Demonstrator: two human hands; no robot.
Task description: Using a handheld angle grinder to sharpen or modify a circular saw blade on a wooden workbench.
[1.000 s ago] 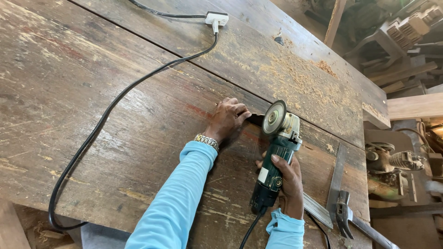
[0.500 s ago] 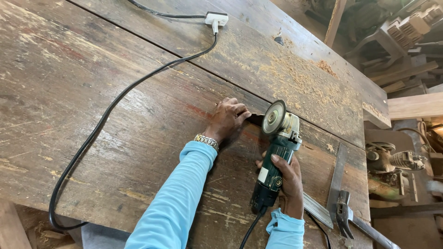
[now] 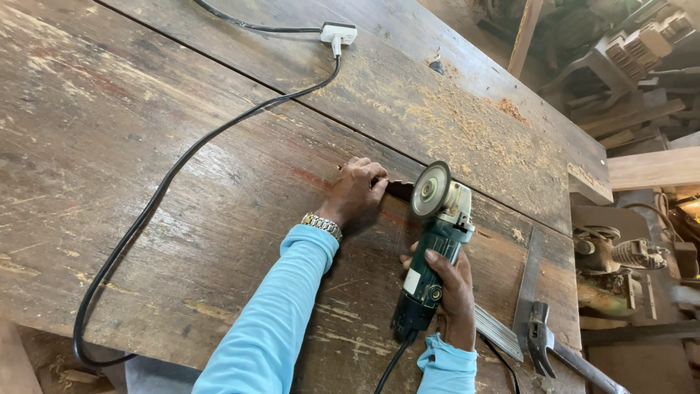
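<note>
My right hand [image 3: 453, 292] grips the body of a green angle grinder [image 3: 430, 252], whose round disc [image 3: 430, 190] stands on edge against a dark toothed blade [image 3: 397, 187] lying on the worn wooden table [image 3: 168, 168]. My left hand [image 3: 354, 193], with a metal watch at the wrist, presses down on the near end of that blade, its fingers curled over it. Both arms wear light blue sleeves.
A black cable [image 3: 168, 182] loops across the table from a white plug socket [image 3: 339, 33] at the back. A steel square [image 3: 525, 292] and a hammer [image 3: 554, 350] lie at the right edge. Sawdust covers the far board; timber and machine parts crowd the right side.
</note>
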